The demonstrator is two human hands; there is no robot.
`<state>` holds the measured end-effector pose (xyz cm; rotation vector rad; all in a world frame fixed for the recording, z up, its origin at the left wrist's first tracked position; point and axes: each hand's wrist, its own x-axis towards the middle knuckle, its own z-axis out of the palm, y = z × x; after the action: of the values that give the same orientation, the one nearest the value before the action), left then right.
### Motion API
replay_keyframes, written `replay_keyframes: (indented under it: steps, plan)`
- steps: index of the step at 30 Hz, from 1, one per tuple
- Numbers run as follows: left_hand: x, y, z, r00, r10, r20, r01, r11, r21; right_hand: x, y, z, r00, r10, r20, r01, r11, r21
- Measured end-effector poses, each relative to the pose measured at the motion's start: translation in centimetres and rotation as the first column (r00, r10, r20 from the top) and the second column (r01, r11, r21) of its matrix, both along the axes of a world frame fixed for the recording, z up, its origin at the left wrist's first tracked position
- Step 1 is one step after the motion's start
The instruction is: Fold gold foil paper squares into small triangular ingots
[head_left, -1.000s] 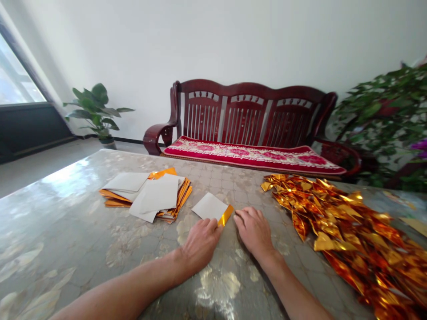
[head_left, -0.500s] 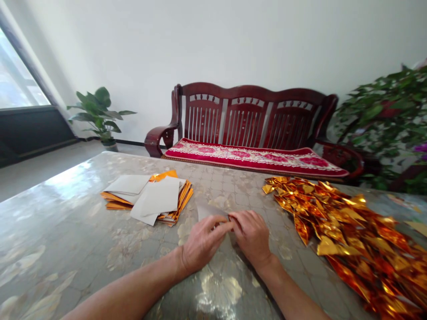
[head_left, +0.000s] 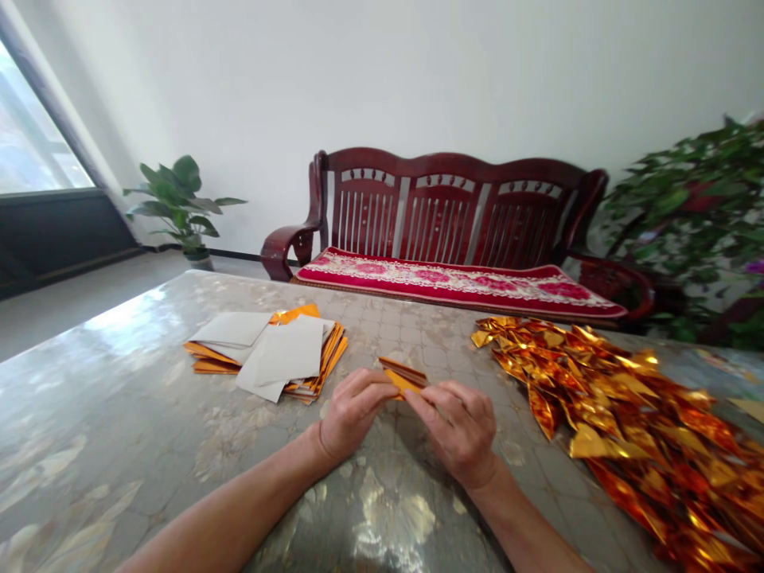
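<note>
Between my two hands is a sheet of gold foil paper [head_left: 401,383], rolled or folded into a narrow strip with its gold side showing. My left hand [head_left: 356,407] pinches its left end. At the right end, the fingers of my right hand [head_left: 462,426] are closed on it. Left of my hands lies a stack of foil paper sheets [head_left: 286,350], mostly white side up with gold edges showing. A large heap of folded gold foil pieces [head_left: 621,406] spreads over the right part of the table.
The table [head_left: 239,469] has a shiny, flower-patterned cover. Behind it stands a dark red wooden bench [head_left: 442,207] with a red floral cushion [head_left: 454,280]. Potted plants [head_left: 179,203] stand on both sides of the bench.
The paper's white side faced up before; now it is a narrow strip with gold showing. My right hand has shifted slightly right and down, and my hands are a little farther apart.
</note>
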<state>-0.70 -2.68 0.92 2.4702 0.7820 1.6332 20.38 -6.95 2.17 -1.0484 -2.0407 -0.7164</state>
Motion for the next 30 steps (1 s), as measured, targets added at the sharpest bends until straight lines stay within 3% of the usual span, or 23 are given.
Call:
replay_keyframes:
  steps: [4, 7, 11, 17, 24, 30]
  plan:
    - [-0.5, 0.9, -0.9, 0.997, 0.016, 0.072, -0.008, 0.995, -0.098, 0.2, 0.5, -0.2, 0.998, -0.066, -0.006, 0.065, 0.997, -0.048]
    - [-0.9, 1.3, -1.1, 0.993, 0.078, -0.091, -0.091, 0.985, -0.148, 0.3, 1.1, -0.5, 0.994, -0.104, 0.011, 0.105, 0.984, -0.145]
    - [-1.0, 1.3, -0.9, 0.916, 0.168, -0.364, -0.214, 0.972, -0.091, 0.4, 1.9, -1.0, 0.996, -0.089, 0.004, 0.088, 0.971, -0.221]
    - [-0.5, 1.3, -0.9, 0.808, 0.162, -0.566, -0.262, 0.960, -0.099, 0.5, 2.1, -1.8, 0.997, -0.054, 0.057, 0.072, 0.924, -0.377]
    - [-0.6, 1.2, -0.7, 0.767, 0.124, -0.629, -0.278, 0.949, -0.152, 0.7, 2.1, -2.1, 1.000, -0.007, -0.020, -0.004, 0.862, -0.507]
    - [-0.6, 1.1, -0.4, 0.761, 0.175, -0.625, -0.277, 0.958, -0.068, 0.7, 2.2, -2.0, 0.999, 0.001, -0.046, -0.023, 0.878, -0.479]
